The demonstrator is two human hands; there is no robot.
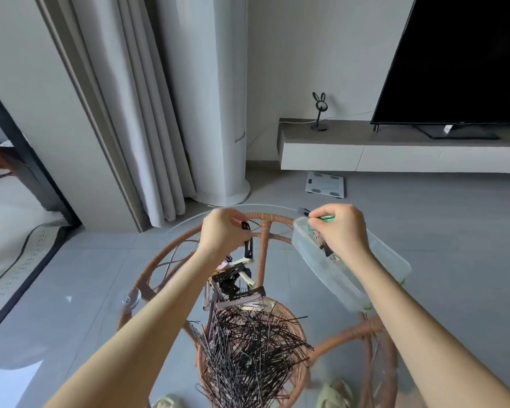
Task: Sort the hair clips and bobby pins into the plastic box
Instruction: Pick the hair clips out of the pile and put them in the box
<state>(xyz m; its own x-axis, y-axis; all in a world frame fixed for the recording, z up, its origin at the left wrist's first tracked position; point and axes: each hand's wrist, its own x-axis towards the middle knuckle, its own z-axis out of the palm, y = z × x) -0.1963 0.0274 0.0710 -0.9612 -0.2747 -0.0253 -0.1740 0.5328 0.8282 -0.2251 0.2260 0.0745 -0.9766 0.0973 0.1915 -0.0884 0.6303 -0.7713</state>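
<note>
The clear plastic box (390,259) sits on the right side of the glass-topped bench (174,254), its long axis running from the far edge back toward the person's right. The right hand (342,231) is directly over the box's far end, with its wrist crossing the box. Its fingers pinch a small green hair clip (328,217) that lies roughly level, pointing right, just above the far rim. A few dark clips (324,249) already lie inside, partly hidden under the hand. The left hand (224,231) is at about the same depth but off to the left of the box, with an upright of the bench's rattan frame (262,245) showing between them. It grips a black snap clip (248,245) by the upper end, so the clip hangs almost straight down. Nearer the person lie a mixed pile of hair clips (233,285) and, nearer again, a big heap of black bobby pins (248,348), both left of the box. The right hand is clearly the better placed, as its clip probably only has to drop. The black clip would have to travel right across the gap and be tipped from hanging to lying along the box.
</note>
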